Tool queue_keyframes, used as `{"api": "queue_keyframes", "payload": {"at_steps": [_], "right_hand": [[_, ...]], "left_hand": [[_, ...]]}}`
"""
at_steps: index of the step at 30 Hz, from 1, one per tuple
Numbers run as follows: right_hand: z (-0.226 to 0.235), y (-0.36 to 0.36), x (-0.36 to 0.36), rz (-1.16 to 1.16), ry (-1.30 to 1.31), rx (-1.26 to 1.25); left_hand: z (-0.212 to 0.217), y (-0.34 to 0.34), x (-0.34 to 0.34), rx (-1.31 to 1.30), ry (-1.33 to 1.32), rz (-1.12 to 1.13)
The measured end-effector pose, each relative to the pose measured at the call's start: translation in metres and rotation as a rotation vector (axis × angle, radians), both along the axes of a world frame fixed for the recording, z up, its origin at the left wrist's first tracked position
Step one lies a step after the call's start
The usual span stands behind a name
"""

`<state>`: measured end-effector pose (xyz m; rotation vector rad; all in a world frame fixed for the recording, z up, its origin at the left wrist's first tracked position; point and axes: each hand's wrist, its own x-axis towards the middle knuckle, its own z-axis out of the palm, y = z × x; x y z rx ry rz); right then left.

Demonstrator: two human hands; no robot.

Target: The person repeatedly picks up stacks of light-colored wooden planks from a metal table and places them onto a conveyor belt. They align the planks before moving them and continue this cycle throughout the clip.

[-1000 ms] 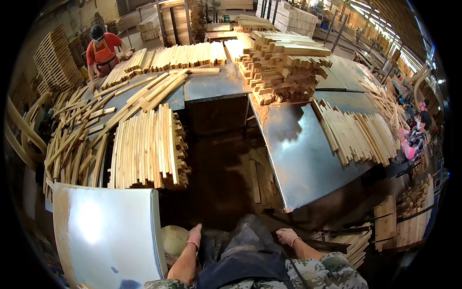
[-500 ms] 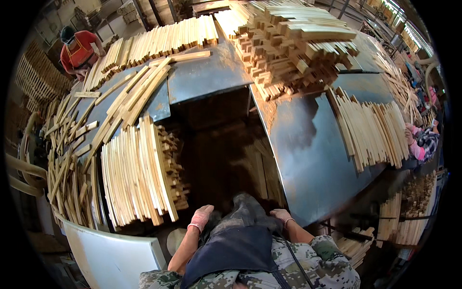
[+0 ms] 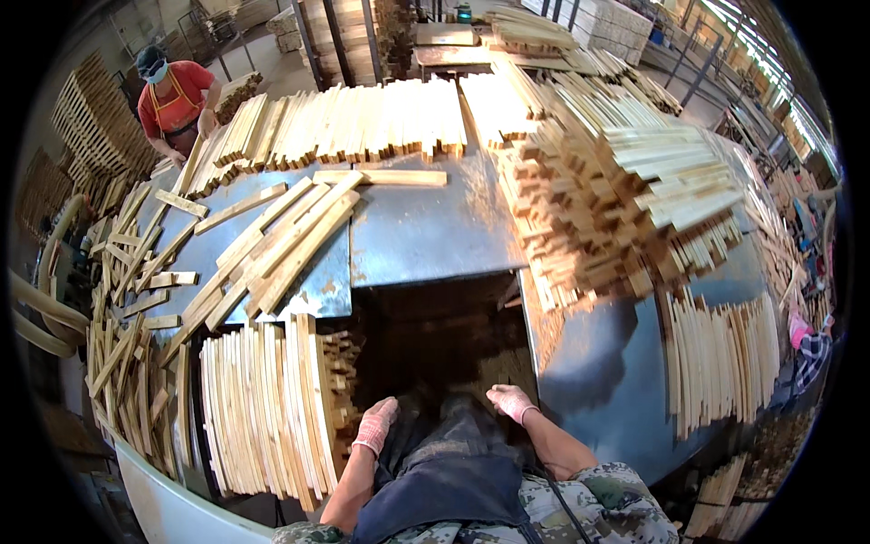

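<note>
My left hand [image 3: 376,424], in a pale reddish work glove, hangs near my left thigh beside a stack of wooden strips [image 3: 261,408]. Its fingers look loosely curled, with nothing seen in them. My right hand [image 3: 513,403], gloved alike, is held out over the dark gap by my right leg, close to the edge of the metal table [image 3: 589,399]. Its fingers are curled in too, and no strip shows in its grasp. Neither hand touches the wood.
A tall pile of strips [image 3: 589,172] rises ahead right, with another row [image 3: 725,363] on the right table. Loose strips [image 3: 281,245] lie crosswise at left. Beyond a long row [image 3: 362,122], a person in red [image 3: 174,104] works. Another person's sleeve [image 3: 813,355] shows far right.
The view has shifted, so tables and stacks sit lower in the picture. My right hand has come forward and inward from beside my thigh. The left hand stays near my left leg.
</note>
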<state>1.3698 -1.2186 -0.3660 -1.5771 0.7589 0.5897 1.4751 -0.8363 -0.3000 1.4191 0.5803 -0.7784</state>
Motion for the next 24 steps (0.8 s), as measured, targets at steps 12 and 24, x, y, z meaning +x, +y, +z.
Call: {"api": "queue_keyframes", "payload": {"at_steps": [12, 24], "right_hand": [[0.040, -0.007, 0.241, 0.234, -0.026, -0.209], [0.093, -0.018, 0.615, 0.619, -0.191, -0.794]], "left_hand": [[-0.025, -0.024, 0.245, 0.082, -0.139, -0.184], [-0.047, -0.030, 0.406, 0.005, 0.040, 0.159]]}}
